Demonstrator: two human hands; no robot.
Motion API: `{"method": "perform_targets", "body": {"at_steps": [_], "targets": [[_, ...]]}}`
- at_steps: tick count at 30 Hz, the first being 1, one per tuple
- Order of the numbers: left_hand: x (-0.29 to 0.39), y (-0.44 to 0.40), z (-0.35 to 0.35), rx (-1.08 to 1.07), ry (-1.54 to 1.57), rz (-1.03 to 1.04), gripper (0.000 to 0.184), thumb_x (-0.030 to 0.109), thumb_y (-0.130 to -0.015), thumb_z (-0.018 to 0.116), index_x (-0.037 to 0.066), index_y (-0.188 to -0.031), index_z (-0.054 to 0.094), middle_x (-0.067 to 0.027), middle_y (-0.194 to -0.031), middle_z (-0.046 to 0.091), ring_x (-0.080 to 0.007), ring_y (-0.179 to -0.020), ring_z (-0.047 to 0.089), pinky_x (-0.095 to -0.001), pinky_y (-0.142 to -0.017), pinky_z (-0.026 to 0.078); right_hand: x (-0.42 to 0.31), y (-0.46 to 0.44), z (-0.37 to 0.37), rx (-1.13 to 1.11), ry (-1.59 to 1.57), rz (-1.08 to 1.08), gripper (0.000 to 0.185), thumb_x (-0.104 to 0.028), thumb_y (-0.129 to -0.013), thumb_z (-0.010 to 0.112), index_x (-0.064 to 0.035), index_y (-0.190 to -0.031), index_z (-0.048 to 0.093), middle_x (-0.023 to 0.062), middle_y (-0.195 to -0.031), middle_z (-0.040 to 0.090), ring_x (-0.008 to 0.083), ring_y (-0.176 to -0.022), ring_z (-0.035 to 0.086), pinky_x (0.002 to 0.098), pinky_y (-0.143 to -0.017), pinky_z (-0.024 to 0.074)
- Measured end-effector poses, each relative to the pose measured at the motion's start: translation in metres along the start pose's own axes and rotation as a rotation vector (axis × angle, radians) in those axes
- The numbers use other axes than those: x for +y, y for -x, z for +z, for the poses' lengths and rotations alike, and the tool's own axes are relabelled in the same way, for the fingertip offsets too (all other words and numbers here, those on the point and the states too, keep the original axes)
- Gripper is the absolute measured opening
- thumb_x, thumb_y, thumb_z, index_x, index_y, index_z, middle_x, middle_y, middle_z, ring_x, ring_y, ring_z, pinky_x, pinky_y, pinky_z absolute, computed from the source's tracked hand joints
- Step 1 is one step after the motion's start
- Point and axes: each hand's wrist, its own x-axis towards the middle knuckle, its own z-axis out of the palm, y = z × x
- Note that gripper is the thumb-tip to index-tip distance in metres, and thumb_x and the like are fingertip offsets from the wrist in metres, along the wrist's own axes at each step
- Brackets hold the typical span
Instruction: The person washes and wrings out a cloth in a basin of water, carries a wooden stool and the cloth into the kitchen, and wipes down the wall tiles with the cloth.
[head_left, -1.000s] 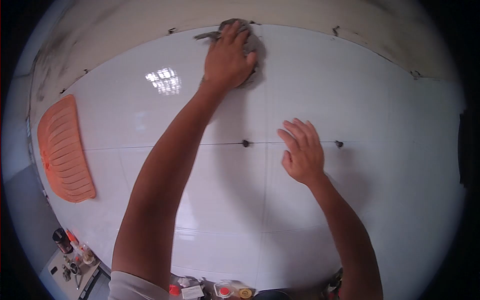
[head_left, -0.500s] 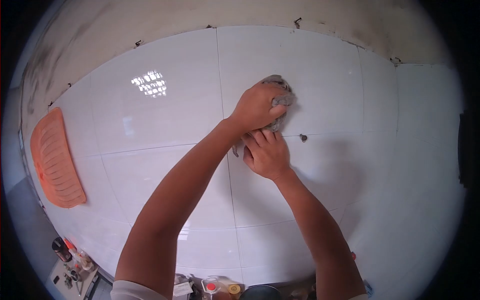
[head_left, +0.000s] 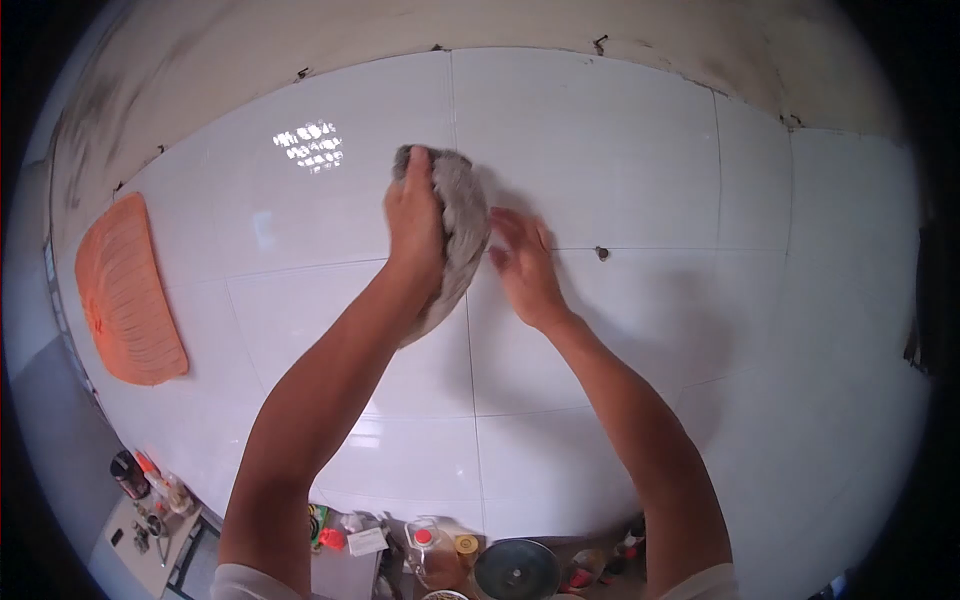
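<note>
A crumpled grey cloth (head_left: 462,225) hangs folded in my left hand (head_left: 412,222), whose fingers are wrapped round it in front of the white tiled wall (head_left: 600,150). Just right of the cloth is my right hand (head_left: 524,262), raised with its fingers apart and holding nothing. Its fingertips are near the cloth's right edge. A small dark knob (head_left: 602,254) sits on the tile seam to the right of that hand.
An orange slatted plastic piece (head_left: 130,290) is on the wall at left. Along the bottom stand a red-capped jug (head_left: 424,550), a yellow-lidded jar (head_left: 466,545) and a dark round pan (head_left: 516,572). A small table (head_left: 135,550) with bottles is at lower left.
My left hand has moved left with the cloth, away from the wall spot where both hands met. My right hand has come off the cloth and its fingers have spread.
</note>
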Motion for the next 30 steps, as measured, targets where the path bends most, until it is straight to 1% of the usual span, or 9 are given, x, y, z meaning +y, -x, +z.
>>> {"method": "perform_targets", "body": {"at_steps": [1, 3, 7, 10, 12, 16, 18, 23, 30], "targets": [[-0.003, -0.005, 0.006, 0.019, 0.096, -0.066, 0.05, 0.047, -0.097, 0.046, -0.001, -0.107, 0.058, -0.0095, -0.096, 0.061, -0.0163, -0.086, 0.058, -0.0305, -0.074, 0.049, -0.018, -0.003, 0.0, -0.013, 0.007, -0.007, 0.044, -0.019, -0.082, 0.061, -0.0067, -0.124, 0.054, 0.0097, -0.129, 0.05, 0.0247, -0.123, 0.043, 0.0419, -0.111, 0.0277], [-0.019, -0.008, 0.016, -0.102, 0.133, -0.101, 0.055, 0.052, -0.096, 0.045, 0.0, -0.113, 0.056, -0.0104, -0.106, 0.059, -0.0193, -0.094, 0.056, -0.0336, -0.08, 0.048, -0.073, -0.015, -0.013, 0.173, -1.187, 0.602, 0.04, -0.019, -0.088, 0.056, -0.003, -0.125, 0.051, 0.0094, -0.132, 0.047, 0.0214, -0.127, 0.039, 0.0386, -0.111, 0.0243], [-0.004, -0.024, 0.002, -0.408, -0.158, -0.024, 0.061, 0.056, -0.094, 0.044, 0.002, -0.122, 0.053, -0.0088, -0.122, 0.054, -0.0235, -0.11, 0.053, -0.0378, -0.087, 0.048, -0.046, -0.052, -0.047, 0.177, -0.787, 0.563, 0.046, -0.015, -0.088, 0.055, -0.0001, -0.131, 0.047, 0.0097, -0.123, 0.056, 0.0201, -0.113, 0.051, 0.031, -0.097, 0.0392], [0.006, -0.04, -0.06, -0.158, -1.393, 1.049, 0.048, 0.033, -0.087, 0.06, 0.016, -0.131, 0.05, -0.0136, -0.135, 0.045, -0.0345, -0.121, 0.046, -0.0461, -0.1, 0.036, 0.001, -0.093, -0.092, 0.499, -0.576, 0.515, 0.037, -0.017, -0.081, 0.06, 0.001, -0.113, 0.058, 0.0113, -0.109, 0.06, 0.0204, -0.101, 0.055, 0.0322, -0.089, 0.0441], [-0.023, -0.059, -0.105, -0.011, -1.577, 1.005, 0.057, 0.037, -0.09, 0.054, 0.018, -0.142, 0.039, -0.011, -0.147, 0.035, -0.0293, -0.138, 0.028, -0.046, -0.112, 0.021, 0.059, -0.12, -0.12, 0.654, -0.198, 0.487, 0.036, -0.02, -0.081, 0.062, -0.002, -0.113, 0.06, 0.0144, -0.109, 0.06, 0.0265, -0.107, 0.053, 0.0368, -0.092, 0.0417], [-0.033, -0.057, -0.122, -0.013, -1.644, 1.103, 0.06, 0.037, -0.09, 0.05, 0.014, -0.144, 0.036, -0.0098, -0.152, 0.029, -0.0269, -0.142, 0.023, -0.0465, -0.116, 0.015, 0.133, -0.145, -0.1, 0.739, 0.514, 0.293, 0.034, -0.023, -0.08, 0.065, -0.008, -0.112, 0.064, 0.0171, -0.106, 0.06, 0.0337, -0.112, 0.049, 0.0462, -0.097, 0.0371], [-0.033, -0.056, -0.127, -0.015, -1.618, 1.095, 0.06, 0.036, -0.09, 0.05, 0.014, -0.144, 0.037, -0.0097, -0.151, 0.03, -0.0268, -0.142, 0.024, -0.0464, -0.116, 0.015, 0.096, -0.161, -0.054, 0.656, 0.65, -0.078, 0.032, -0.021, -0.079, 0.066, -0.0092, -0.109, 0.065, 0.0139, -0.107, 0.061, 0.0311, -0.111, 0.05, 0.0488, -0.095, 0.0377], [-0.031, -0.058, -0.126, -0.02, -1.612, 1.151, 0.057, 0.038, -0.09, 0.048, 0.016, -0.142, 0.04, -0.0085, -0.149, 0.033, -0.0261, -0.14, 0.027, -0.0447, -0.116, 0.016, -0.033, -0.188, 0.058, 0.282, 0.502, -0.409, 0.032, -0.033, -0.075, 0.071, -0.0229, -0.106, 0.068, 0.0062, -0.121, 0.055, 0.0268, -0.109, 0.051, 0.0463, -0.096, 0.0373], [-0.035, -0.058, -0.125, -0.01, -1.641, 1.154, 0.057, 0.032, -0.089, 0.046, 0.015, -0.143, 0.039, -0.0095, -0.15, 0.032, -0.0275, -0.141, 0.025, -0.0462, -0.116, 0.015, 0.061, -0.2, -0.037, 0.546, 0.872, -0.284, 0.022, -0.029, -0.073, 0.069, -0.0173, -0.092, 0.069, 0.0072, -0.098, 0.055, 0.0278, -0.096, 0.053, 0.046, -0.084, 0.0396]]}}
